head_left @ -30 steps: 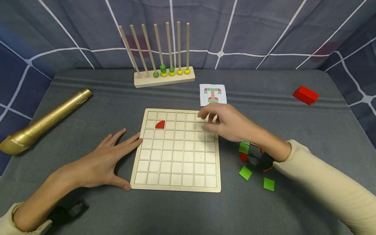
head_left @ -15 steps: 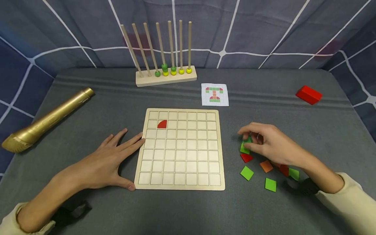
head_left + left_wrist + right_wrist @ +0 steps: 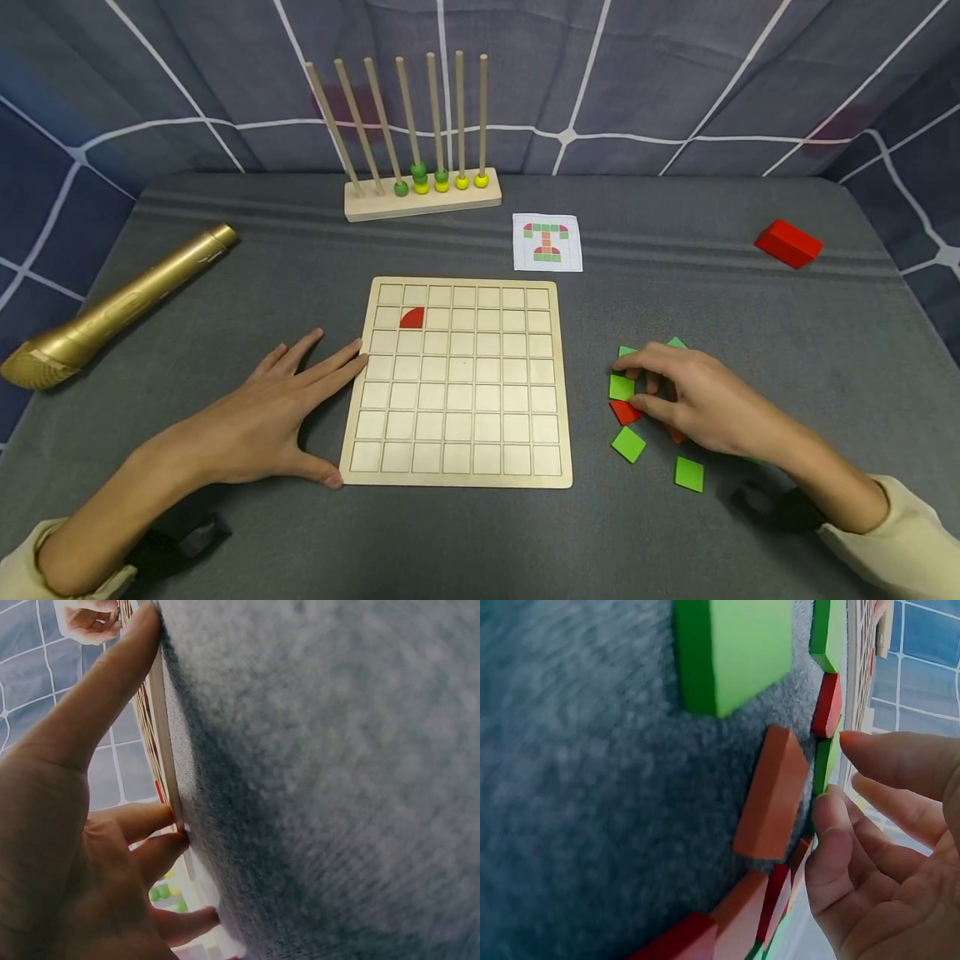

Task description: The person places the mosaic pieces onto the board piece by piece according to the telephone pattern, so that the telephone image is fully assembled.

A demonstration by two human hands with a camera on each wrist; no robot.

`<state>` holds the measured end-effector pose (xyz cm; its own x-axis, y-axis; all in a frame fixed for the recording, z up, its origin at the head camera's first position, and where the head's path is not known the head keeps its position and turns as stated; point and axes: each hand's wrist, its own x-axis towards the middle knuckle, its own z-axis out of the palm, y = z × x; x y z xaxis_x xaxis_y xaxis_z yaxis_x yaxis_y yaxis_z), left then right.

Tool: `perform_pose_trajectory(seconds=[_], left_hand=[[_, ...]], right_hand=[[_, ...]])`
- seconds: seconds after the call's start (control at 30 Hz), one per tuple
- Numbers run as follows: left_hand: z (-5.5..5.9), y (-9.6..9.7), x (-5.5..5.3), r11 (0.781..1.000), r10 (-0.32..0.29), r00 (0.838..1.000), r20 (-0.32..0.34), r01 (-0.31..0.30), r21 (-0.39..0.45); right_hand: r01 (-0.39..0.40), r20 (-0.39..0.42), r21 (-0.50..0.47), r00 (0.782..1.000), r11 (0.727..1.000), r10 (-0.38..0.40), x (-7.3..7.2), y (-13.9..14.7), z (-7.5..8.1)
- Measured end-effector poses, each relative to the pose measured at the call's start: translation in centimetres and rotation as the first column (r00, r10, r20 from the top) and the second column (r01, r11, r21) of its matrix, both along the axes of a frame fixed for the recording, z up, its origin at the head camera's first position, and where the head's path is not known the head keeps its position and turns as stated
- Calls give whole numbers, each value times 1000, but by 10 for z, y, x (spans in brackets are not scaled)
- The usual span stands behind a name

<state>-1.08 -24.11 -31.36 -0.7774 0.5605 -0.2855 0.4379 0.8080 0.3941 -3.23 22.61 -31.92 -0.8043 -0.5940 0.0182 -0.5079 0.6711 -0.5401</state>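
A square wooden grid board (image 3: pixel 465 393) lies on the grey table, with a red quarter-circle piece (image 3: pixel 412 318) in its upper left part. My left hand (image 3: pixel 258 412) is spread beside it; thumb and fingertips touch the board's left edge. To the right of the board, my right hand (image 3: pixel 693 396) is low over loose tiles, thumb and forefinger apart. Near its fingertips lie a green tile (image 3: pixel 621 387) and a red piece (image 3: pixel 625 412). In the right wrist view, an orange tile (image 3: pixel 772 799) and several others lie below the half-bent fingers. The hand partly hides some pieces.
A pattern card (image 3: pixel 547 243) lies behind the board. Farther back stands a wooden peg rack (image 3: pixel 423 200) with green and yellow beads. A gold microphone-shaped object (image 3: pixel 123 304) lies at left, a red block (image 3: pixel 788 243) at far right. Two green tiles (image 3: pixel 628 444) lie nearer the front.
My right hand has moved from above the board's upper right corner to the loose tiles, then slightly nearer the front. The left hand has stayed at the board's edge.
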Motion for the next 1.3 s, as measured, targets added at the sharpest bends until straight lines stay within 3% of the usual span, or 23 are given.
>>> perform_pose_trajectory(seconds=[0.47, 0.73, 0.93, 1.3], left_hand=[[0, 0, 0, 1000, 1, 1000, 0, -1, -3], [-1, 0, 0, 1000, 3, 1000, 5, -3, 0], [-2, 0, 0, 1000, 1, 1000, 2, -1, 2], [-2, -1, 0, 1000, 3, 1000, -1, -3, 5]], right_hand=[[18, -57, -10, 998, 1000, -18, -3, -3, -3], [-32, -115, 29, 993, 999, 35, -2, -3, -5], [-23, -145, 36, 989, 999, 28, -3, -4, -7], [6, -121, -12, 993, 1000, -8, -5, -14, 1]])
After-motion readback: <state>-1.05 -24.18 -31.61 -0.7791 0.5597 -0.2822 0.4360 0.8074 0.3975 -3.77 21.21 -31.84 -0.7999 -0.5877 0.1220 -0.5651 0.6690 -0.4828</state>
